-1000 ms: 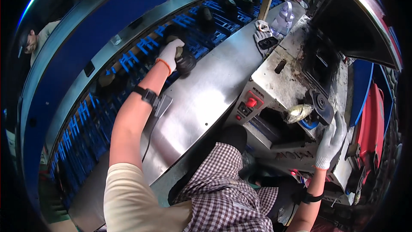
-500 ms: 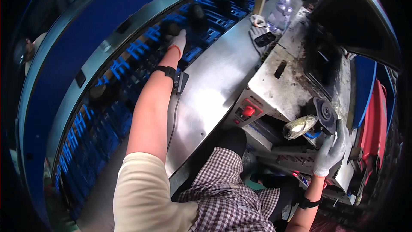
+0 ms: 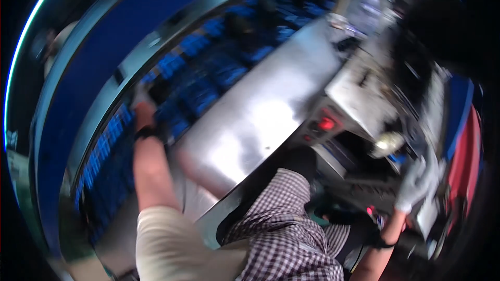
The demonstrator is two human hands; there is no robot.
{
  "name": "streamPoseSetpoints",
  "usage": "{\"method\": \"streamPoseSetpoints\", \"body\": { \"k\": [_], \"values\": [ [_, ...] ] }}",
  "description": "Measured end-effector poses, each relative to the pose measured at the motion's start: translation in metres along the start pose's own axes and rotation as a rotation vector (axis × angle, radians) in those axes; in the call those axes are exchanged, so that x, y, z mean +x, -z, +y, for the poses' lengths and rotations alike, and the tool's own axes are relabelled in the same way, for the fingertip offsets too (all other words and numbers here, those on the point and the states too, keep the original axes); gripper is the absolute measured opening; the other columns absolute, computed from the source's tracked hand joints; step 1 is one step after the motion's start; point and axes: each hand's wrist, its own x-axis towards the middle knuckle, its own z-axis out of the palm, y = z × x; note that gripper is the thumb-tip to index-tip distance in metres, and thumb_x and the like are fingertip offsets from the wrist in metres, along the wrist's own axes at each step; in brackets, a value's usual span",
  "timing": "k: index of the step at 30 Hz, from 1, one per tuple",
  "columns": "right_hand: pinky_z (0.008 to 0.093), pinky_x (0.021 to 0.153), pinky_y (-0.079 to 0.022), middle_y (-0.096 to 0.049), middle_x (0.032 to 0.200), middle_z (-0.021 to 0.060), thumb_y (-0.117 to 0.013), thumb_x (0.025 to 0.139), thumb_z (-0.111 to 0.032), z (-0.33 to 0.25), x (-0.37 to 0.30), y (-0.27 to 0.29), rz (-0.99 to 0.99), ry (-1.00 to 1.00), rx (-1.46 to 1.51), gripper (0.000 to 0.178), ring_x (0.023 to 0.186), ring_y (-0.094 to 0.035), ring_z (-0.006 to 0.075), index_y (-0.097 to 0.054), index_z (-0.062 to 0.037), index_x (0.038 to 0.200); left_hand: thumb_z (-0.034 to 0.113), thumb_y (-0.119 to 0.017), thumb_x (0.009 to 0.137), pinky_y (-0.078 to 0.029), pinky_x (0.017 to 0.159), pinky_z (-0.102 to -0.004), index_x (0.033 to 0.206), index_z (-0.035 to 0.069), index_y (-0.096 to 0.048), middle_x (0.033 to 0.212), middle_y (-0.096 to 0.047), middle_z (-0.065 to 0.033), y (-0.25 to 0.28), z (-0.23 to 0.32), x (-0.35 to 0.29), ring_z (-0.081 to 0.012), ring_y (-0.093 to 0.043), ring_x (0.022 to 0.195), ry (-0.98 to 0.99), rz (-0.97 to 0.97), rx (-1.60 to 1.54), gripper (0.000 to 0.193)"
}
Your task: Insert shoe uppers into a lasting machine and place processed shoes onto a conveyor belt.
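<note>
L of frame: L hand (image 3: 139, 94), gloved, out over blue slatted bed (image 3: 208, 80), near its far edge. Grip too blurred: can't tell if open, closed or on anything. Step in hand: prob. a reach at the bed. Next move, I'd judge, calls for a steady L grip & forearm kept off the slats.

R of frame: R hand (image 3: 415, 181), gloved, by the pale-topped machine (image 3: 357, 91); grip looks open, nothing seen in it, contact w/ machine unclear. Pale wrapped piece (image 3: 388, 144) up-L of it, at machine's near side.

Surface/room, L to R: blue hood (image 3: 104, 47) curving across upper L; shiny metal table (image 3: 260, 112) mid-frame, strong glare; checked apron (image 3: 286, 224) lower ctr; red knob (image 3: 326, 124) on machine front; purplish bottle (image 3: 369, 10) upper R, blurred; red panel (image 3: 463, 161) far R.
</note>
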Motion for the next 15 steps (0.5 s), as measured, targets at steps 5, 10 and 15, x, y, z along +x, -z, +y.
{"method": "streamPoseSetpoints", "body": {
  "k": [5, 10, 15],
  "values": [
    [0.0460, 0.107, -0.049, -0.071, 0.127, 0.0174, -0.072, 0.087, -0.002, -0.017, 0.014, 0.007, 0.010, 0.109, -0.147, 0.049, 0.123, -0.064, 0.0373, -0.069, -0.0055, 0.136, 0.015, -0.072, 0.091, -0.044, 0.121, -0.0464, 0.150, -0.002, -0.054, 0.154, -0.054, -0.0270, -0.064, 0.074, -0.021, -0.0395, -0.054, 0.142, 0.032, -0.105, -0.374, 0.064],
    [0.0474, 0.095, -0.052, -0.070, 0.111, 0.0175, -0.070, 0.079, 0.002, -0.014, 0.026, 0.022, 0.048, 0.023, 0.106, 0.048, 0.107, -0.065, 0.0386, -0.071, -0.0035, 0.127, 0.003, -0.048, 0.101, -0.048, 0.112, -0.0313, 0.162, 0.003, -0.039, 0.127, -0.069, -0.0162, 0.040, -0.028, 0.024, -0.0246, -0.068, 0.106, 0.057, 0.046, -0.149, 0.062],
    [0.0469, 0.087, -0.053, -0.071, 0.098, 0.0143, -0.071, 0.080, -0.001, -0.022, 0.024, 0.031, -0.002, 0.029, -0.017, 0.046, 0.094, -0.068, 0.0357, -0.070, -0.0030, 0.126, 0.027, -0.054, 0.089, -0.026, 0.120, -0.0606, 0.115, 0.005, -0.063, 0.103, -0.068, -0.0183, 0.017, 0.077, -0.001, -0.0295, -0.066, 0.104, 0.620, -1.153, -1.958, 0.035]
  ]
}}
